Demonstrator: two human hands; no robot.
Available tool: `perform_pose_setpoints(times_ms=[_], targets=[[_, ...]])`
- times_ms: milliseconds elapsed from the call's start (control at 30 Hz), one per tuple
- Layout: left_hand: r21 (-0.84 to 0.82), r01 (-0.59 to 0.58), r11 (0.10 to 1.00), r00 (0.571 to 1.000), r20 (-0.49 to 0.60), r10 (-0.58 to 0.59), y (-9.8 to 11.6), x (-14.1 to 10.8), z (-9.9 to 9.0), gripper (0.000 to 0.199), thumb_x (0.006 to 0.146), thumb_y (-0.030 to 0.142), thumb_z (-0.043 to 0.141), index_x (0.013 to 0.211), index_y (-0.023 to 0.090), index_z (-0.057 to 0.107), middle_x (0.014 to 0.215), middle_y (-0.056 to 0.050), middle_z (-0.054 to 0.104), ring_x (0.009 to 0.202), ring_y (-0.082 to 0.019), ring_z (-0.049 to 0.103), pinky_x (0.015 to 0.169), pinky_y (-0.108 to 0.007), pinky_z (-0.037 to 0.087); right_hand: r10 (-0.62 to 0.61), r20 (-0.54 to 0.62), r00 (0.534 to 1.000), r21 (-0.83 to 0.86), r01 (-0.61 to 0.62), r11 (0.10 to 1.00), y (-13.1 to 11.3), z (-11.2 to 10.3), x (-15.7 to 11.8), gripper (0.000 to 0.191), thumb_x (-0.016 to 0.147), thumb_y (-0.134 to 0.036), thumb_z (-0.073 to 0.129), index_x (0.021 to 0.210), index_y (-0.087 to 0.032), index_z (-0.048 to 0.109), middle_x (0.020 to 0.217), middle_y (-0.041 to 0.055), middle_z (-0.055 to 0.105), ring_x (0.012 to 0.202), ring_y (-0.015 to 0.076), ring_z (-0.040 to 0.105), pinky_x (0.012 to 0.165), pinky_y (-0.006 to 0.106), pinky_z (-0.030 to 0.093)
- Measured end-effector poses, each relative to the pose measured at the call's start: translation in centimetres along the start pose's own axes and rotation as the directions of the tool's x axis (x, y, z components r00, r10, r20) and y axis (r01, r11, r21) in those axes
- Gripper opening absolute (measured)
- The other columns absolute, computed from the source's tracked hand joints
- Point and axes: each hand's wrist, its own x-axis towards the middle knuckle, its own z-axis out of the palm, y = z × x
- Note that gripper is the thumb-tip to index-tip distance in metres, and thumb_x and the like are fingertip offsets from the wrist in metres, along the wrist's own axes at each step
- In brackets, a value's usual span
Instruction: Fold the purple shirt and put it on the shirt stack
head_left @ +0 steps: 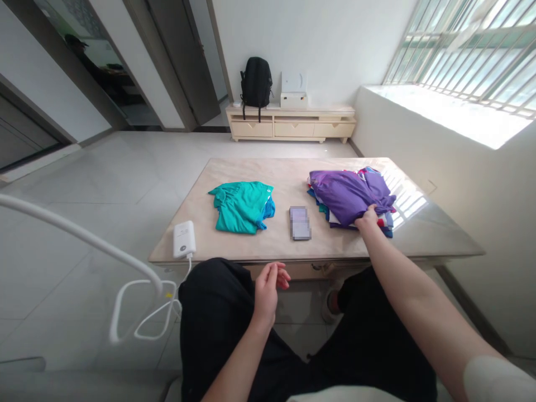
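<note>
The right hand (367, 218) is stretched out over the bench (293, 167) and is laid on the near edge of the purple garment (349, 195), which lies crumpled on top of a pile of coloured clothes (387, 222) at the right side of the bench. The fingers are curled into the purple cloth, so the grip is closed on a fold of it; how much cloth is caught cannot be told. The left hand (268, 287) is held low, in front of the near edge of the bench and above the lap in black trousers (218, 312). Its grip is loose and half open, with the fingers bent slightly, and nothing is held in it.

A folded teal garment (242, 205) is seen at the left middle of the bench, well apart from the purple pile. Between the two, a small flat blurred object (300, 222) lies on the bench top. A white power bank (184, 239) rests at the near left corner, and a white cable (154, 312) hangs from it toward the floor. Against the far wall a low cabinet (291, 127) is stood, with a black backpack (255, 82) and a white box (293, 99) on it.
</note>
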Motion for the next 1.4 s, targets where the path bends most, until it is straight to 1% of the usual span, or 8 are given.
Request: perform_pose_setpoints(times_ms=[133, 467, 567, 633, 800, 933, 1167, 1400], targets=[[0.006, 0.012, 1.0, 1.0, 0.016, -0.012, -0.1, -0.1, 0.5, 0.04, 0.091, 0.055, 0.062, 0.094, 0.015, 0.066, 0.072, -0.004, 0.067, 0.058, -0.012, 0.058, 0.056, -0.022, 0.047, 0.07, -0.217, 0.974, 0.03, -0.065, 0.997, 2.9, -2.6, -0.2, 0.033, 0.106, -0.043, 0.048, 0.114, -0.015, 0.062, 0.102, 0.0051, 0.072, 0.078, 0.0132, 0.07, 0.078, 0.032, 0.061], [0.241, -0.019, 0.97, 0.981, 0.19, -0.028, 1.1, 1.5, 0.3, 0.036, 0.092, 0.051, 0.059, 0.099, 0.017, 0.07, 0.084, -0.008, 0.074, 0.071, -0.018, 0.066, 0.065, -0.028, 0.051, 0.163, -0.265, 0.95, -0.007, -0.171, 0.985, 2.5, -4.2, -0.9, 0.024, 0.101, -0.033, 0.058, 0.12, -0.018, 0.059, 0.098, 0.0008, 0.069, 0.071, 0.0122, 0.067, 0.072, 0.031, 0.06], [0.576, -0.266, 0.772, 0.943, 0.321, 0.086, 3.5, 5.3, -0.4, 0.029, 0.095, 0.043, 0.056, 0.102, 0.02, 0.073, 0.102, -0.01, 0.076, 0.093, -0.025, 0.069, 0.083, -0.034, 0.054, 0.199, -0.247, 0.948, -0.05, -0.218, 0.975, 2.6, -4.5, -2.4, 0.025, 0.103, -0.032, 0.055, 0.122, -0.016, 0.059, 0.099, 0.0029, 0.067, 0.072, 0.0123, 0.065, 0.069, 0.03, 0.058], [0.771, -0.428, 0.471, 0.903, 0.38, 0.198, 5.3, 9.0, -1.1, 0.024, 0.095, 0.035, 0.056, 0.104, 0.021, 0.073, 0.11, -0.01, 0.075, 0.103, -0.027, 0.067, 0.094, -0.038, 0.052, 0.25, -0.212, 0.945, -0.092, -0.274, 0.957, 2.6, -4.8, -4.1, 0.023, 0.104, -0.03, 0.05, 0.121, -0.016, 0.058, 0.099, 0.0033, 0.066, 0.074, 0.0128, 0.065, 0.069, 0.03, 0.058], [0.895, -0.368, 0.251, 0.919, 0.309, 0.243, 7.8, 17.5, -3.6, 0.025, 0.086, 0.016, 0.064, 0.11, 0.018, 0.072, 0.131, -0.014, 0.066, 0.127, -0.031, 0.055, 0.111, -0.04, 0.039, 0.445, 0.003, 0.896, -0.274, -0.427, 0.862, 3.8, -6.8, -11.5, 0.017, 0.096, -0.018, 0.05, 0.106, -0.02, 0.063, 0.091, 0.0032, 0.067, 0.067, 0.0109, 0.063, 0.07, 0.026, 0.059], [0.958, -0.227, 0.174, 0.958, 0.188, 0.217, 6.9, 20.2, -5.1, 0.035, 0.079, 0.011, 0.069, 0.114, 0.018, 0.07, 0.133, -0.014, 0.064, 0.122, -0.03, 0.058, 0.098, -0.035, 0.045, 0.602, 0.214, 0.769, -0.48, -0.454, 0.751, 6.4, -9.4, -18.6, 0.021, 0.084, -0.022, 0.066, 0.105, -0.016, 0.069, 0.088, 0.0053, 0.069, 0.062, 0.0118, 0.062, 0.062, 0.026, 0.057], [0.983, -0.118, 0.141, 0.961, 0.077, 0.266, 5.5, 20.4, -5.2, 0.01, 0.087, 0.017, 0.063, 0.091, 0.018, 0.072, 0.113, -0.013, 0.067, 0.107, -0.03, 0.062, 0.082, -0.034, 0.046, 0.733, 0.288, 0.616, -0.717, -0.368, 0.592, 10.8, -11.1, -24.8, 0.026, 0.077, -0.026, 0.067, 0.1, -0.014, 0.071, 0.081, 0.0044, 0.071, 0.054, 0.0109, 0.059, 0.055, 0.025, 0.051], [0.934, -0.172, 0.312, 0.923, 0.042, 0.383, 7.0, 19.2, -5.4, 0.012, 0.092, 0.022, 0.058, 0.084, 0.018, 0.065, 0.105, -0.015, 0.068, 0.112, -0.03, 0.058, 0.092, -0.037, 0.046, 0.739, 0.28, 0.612, -0.773, -0.312, 0.552, 12.0, -10.7, -24.5, 0.023, 0.079, -0.026, 0.065, 0.099, -0.015, 0.069, 0.079, 0.0032, 0.072, 0.051, 0.0095, 0.055, 0.054, 0.024, 0.049]])
